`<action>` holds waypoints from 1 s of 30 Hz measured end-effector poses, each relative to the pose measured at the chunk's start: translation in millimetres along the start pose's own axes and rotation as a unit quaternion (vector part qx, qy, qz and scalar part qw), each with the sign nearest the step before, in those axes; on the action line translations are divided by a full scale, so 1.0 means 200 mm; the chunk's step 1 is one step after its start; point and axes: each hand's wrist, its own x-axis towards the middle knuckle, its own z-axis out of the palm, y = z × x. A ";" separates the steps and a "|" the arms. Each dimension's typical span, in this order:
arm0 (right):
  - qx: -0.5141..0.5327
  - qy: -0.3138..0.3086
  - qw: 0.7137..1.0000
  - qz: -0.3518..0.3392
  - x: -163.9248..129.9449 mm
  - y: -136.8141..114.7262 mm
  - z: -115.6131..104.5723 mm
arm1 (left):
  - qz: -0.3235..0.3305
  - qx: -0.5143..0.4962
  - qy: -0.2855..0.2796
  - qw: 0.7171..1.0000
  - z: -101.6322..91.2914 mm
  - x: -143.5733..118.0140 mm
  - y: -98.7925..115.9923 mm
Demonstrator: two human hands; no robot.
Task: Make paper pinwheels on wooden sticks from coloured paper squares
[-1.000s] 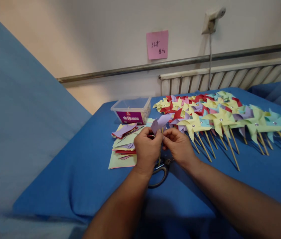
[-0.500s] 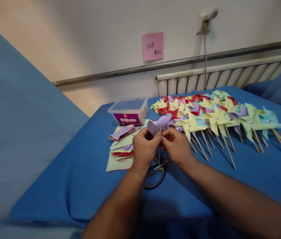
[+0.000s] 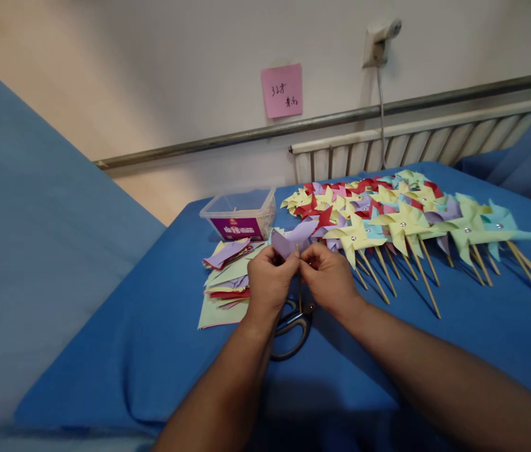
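A purple paper pinwheel [image 3: 296, 237] on a thin wooden stick [image 3: 300, 295] is held up between my two hands. My left hand [image 3: 269, 279] is closed on it, thumb against the upper end of the stick. From the other side my right hand [image 3: 330, 276] pinches at the same spot, its fingertips meeting those of the left; any small part between them is hidden. Below the hands lie dark-handled scissors [image 3: 299, 345] on the blue cloth, their blades out of sight.
Left of my hands lies a stack of coloured paper [image 3: 222, 307]. Behind it stands a clear plastic box [image 3: 241, 225] with a purple label. Many finished pinwheels [image 3: 402, 223] spread across the right of the blue-covered table [image 3: 152, 339]. A radiator [image 3: 416, 147] runs along the wall.
The view has shifted slightly, so everything sits a little further left. Both hands keep their hold on the purple pinwheel, with only slight finger movement.
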 end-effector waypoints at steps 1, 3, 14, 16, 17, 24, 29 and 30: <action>-0.014 0.002 1.000 -0.009 0.00 -0.01 0.00 | -0.004 -0.010 0.000 1.000 0.00 0.00 0.00; -0.037 0.001 0.999 -0.032 -0.01 -0.03 -0.01 | -0.016 -0.034 0.000 0.999 0.00 0.00 0.01; 0.116 0.038 0.992 -0.008 0.04 -0.07 -0.12 | -0.171 -0.239 -0.058 0.954 -0.02 -0.01 0.10; 0.188 -0.019 0.982 0.016 0.07 -0.06 -0.13 | -0.191 -0.243 -0.086 0.947 -0.01 -0.02 0.10; 0.207 -0.043 0.977 0.026 0.09 -0.06 -0.14 | -0.198 -0.243 -0.096 0.945 -0.01 -0.02 0.10; 0.226 -0.077 0.967 0.088 0.11 -0.04 -0.14 | -0.194 -0.238 -0.108 0.946 0.01 -0.03 0.09; 0.268 -0.107 0.949 0.124 0.11 -0.02 -0.14 | -0.194 -0.230 -0.101 0.948 0.01 -0.02 0.07; 0.272 -0.110 0.947 0.130 0.11 -0.02 -0.13 | -0.194 -0.229 -0.099 0.949 0.01 -0.02 0.07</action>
